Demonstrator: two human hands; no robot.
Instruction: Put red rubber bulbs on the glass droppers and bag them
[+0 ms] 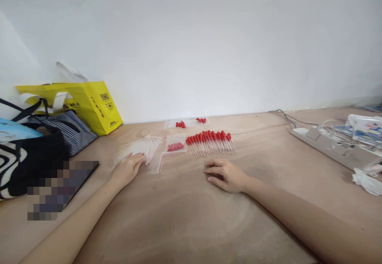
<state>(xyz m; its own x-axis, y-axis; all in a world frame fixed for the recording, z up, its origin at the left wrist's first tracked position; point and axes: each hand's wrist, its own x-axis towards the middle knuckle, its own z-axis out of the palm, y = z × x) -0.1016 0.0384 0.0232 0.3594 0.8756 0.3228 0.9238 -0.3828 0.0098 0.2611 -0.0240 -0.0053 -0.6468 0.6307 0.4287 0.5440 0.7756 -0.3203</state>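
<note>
Left hand [128,169], right hand [227,175] loosely spread on bench [185,216]; one bag [176,143], five red heads [176,146]; one red-tipped stick row [210,138], uncountable.

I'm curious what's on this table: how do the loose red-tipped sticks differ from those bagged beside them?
The loose sticks lie bare on the table; the bagged sticks are inside a clear plastic bag. The loose row holds many more than the bagged group. Loose tips point toward the wall, bagged tips toward the person. Both have red tips.
</note>
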